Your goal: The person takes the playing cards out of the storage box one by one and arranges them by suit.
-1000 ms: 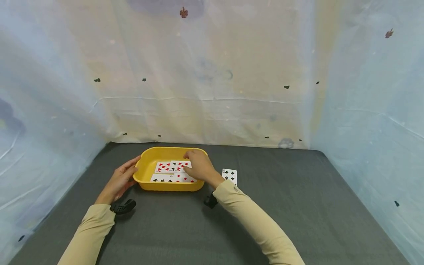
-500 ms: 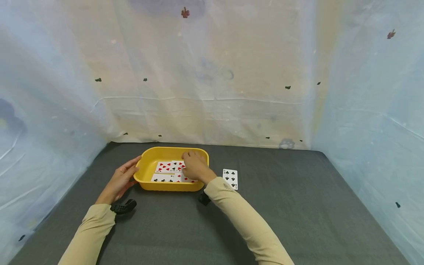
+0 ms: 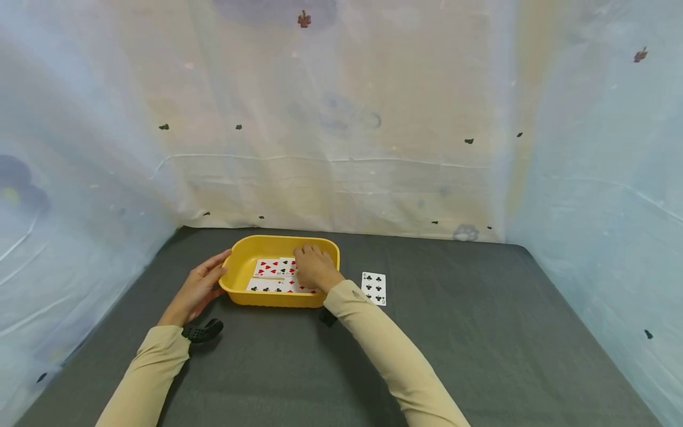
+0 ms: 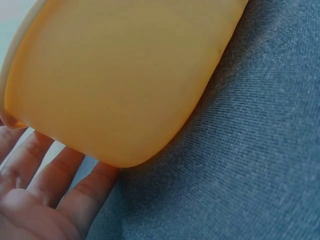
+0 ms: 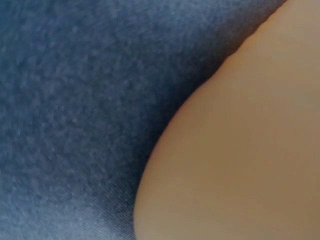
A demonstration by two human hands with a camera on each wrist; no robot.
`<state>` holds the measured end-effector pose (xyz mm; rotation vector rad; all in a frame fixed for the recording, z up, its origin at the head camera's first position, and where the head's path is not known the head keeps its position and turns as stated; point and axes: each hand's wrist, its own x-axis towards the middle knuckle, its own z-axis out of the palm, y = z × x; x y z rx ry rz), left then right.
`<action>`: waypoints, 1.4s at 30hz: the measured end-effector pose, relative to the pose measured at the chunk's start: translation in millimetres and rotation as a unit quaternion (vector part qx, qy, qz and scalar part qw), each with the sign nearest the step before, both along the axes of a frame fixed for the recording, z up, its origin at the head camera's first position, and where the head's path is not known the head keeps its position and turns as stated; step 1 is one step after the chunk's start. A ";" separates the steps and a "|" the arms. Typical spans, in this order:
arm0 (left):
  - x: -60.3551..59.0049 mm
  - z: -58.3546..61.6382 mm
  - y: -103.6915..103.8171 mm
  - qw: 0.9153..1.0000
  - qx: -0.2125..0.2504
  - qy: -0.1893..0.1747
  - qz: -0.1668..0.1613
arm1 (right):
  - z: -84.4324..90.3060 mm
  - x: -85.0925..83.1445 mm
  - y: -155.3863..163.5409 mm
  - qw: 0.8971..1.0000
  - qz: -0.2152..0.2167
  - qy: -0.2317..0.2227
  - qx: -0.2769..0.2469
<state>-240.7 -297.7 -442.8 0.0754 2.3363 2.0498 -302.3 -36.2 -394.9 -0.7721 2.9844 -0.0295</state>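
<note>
A yellow plastic tray stands at the back left of the cloth-covered table. Face-up playing cards lie in it: hearts at the back, clubs and diamonds along the front. My left hand rests its fairly straight fingers against the tray's left end, tips partly hidden in the left wrist view. My right hand reaches inside over the right-hand cards, fingers bent downward. Its thumb and fingertips are hidden, so I cannot tell what it holds. Only the tray's outer wall shows in the right wrist view.
A six of clubs lies face up on the dark grey cloth, right of the tray. Pale patterned curtains enclose the table's back and sides. Black wrist cameras sit under both wrists.
My right hand has moved slightly left within the tray, and its fingers have drawn together. Its sleeve now leaves the six of clubs uncovered. The left hand stays at the tray's end.
</note>
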 end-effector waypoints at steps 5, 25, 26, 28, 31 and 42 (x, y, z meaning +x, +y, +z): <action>0.8 0.7 0.9 1.000 0.004 -0.001 0.001 | -4.2 -2.4 0.5 1.000 0.001 -0.002 0.022; 1.8 0.2 5.2 1.000 -0.005 -0.003 0.005 | -14.8 -2.7 3.2 1.000 0.003 -0.014 0.025; 1.9 0.1 5.3 1.000 -0.006 -0.002 0.005 | -14.9 -2.6 3.5 1.000 0.006 -0.015 0.023; 1.4 -0.4 4.5 1.000 -0.005 -0.002 0.006 | -14.9 -2.6 3.8 1.000 0.012 -0.017 0.020; 1.6 0.3 4.4 1.000 -0.006 -0.003 0.007 | -13.7 -1.5 4.3 1.000 0.017 -0.020 0.013; 2.3 1.5 5.9 1.000 -0.007 -0.003 0.006 | -11.9 -1.3 3.6 0.999 0.001 -0.036 0.017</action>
